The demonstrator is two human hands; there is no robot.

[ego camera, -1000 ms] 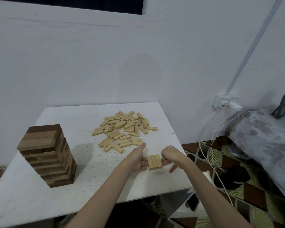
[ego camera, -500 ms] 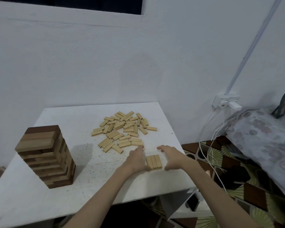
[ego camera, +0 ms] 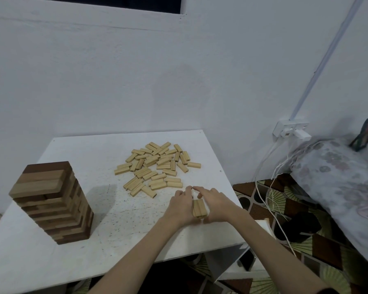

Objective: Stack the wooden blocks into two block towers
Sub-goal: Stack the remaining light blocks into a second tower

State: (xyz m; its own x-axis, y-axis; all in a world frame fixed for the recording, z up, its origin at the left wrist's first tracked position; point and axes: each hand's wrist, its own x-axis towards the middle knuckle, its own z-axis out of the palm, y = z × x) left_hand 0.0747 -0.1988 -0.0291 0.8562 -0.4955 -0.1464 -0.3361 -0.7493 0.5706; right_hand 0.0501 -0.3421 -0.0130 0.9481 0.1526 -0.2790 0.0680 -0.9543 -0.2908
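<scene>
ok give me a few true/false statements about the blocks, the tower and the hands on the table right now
1. A finished tower of mixed dark and light wood stands at the table's left. True.
2. The loose light blocks are sorted in neat rows. False: they lie in a scattered pile.
3. The left hand and right hand flank a small row of blocks. True.
4. The second tower is already as tall as the first. False: only that low start lies on the table.
</scene>
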